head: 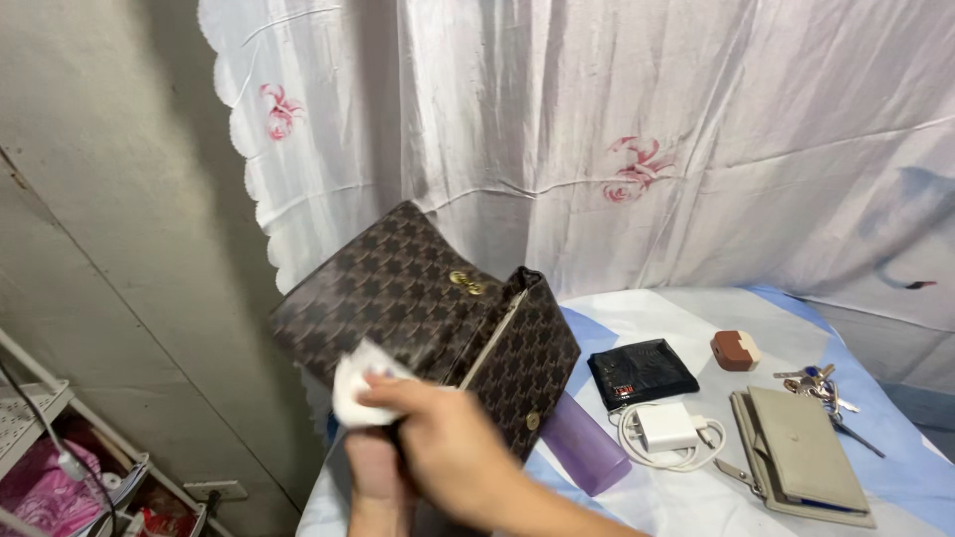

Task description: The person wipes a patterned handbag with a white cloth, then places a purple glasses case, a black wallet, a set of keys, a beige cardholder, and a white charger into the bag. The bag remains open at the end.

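Observation:
A dark brown patterned handbag with a gold clasp is lifted over the table's left edge, its flap open. My right hand presses a white cloth against the bag's flap. My left hand sits underneath, gripping the bag from below, and is partly hidden by the right hand.
On the blue and white table cover lie a purple cylinder, a black wallet, a white charger with cable, a small brown case, keys and a grey-green wallet. A white curtain hangs behind. A shelf stands lower left.

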